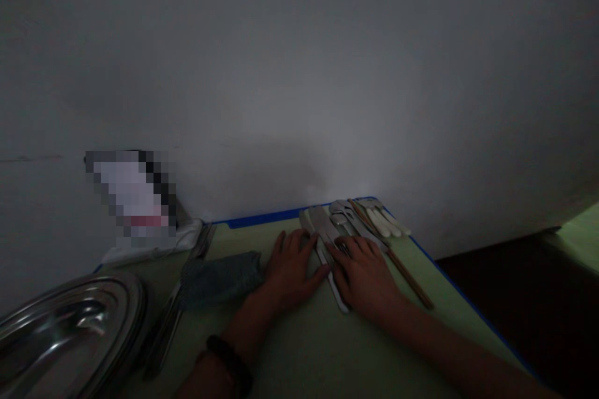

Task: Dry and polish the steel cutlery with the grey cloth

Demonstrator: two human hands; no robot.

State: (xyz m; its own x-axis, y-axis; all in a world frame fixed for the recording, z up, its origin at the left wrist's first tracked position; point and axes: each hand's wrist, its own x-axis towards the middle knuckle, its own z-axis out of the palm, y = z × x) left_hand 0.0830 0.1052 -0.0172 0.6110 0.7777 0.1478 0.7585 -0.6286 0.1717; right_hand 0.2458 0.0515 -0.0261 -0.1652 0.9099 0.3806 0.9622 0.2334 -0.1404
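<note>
We had our left fingers (292,240) loosely spread, thumb out by the pale-handled knife (337,293); our right fingers (360,244) curled close together beside it, and we could not tell whether they pinched anything. Just beyond their tips lay spoons (340,219), then, rightward, wooden chopsticks (412,280) and white-handled utensils (390,224). We judged this row mostly formed, though its pieces overlapped and their ends stood uneven. Just left of our left fingers lay a folded cloth (219,277); past it, more cutlery (163,330) sat outside the row on the surface (299,355), near oval metal trays (122,305).
</note>
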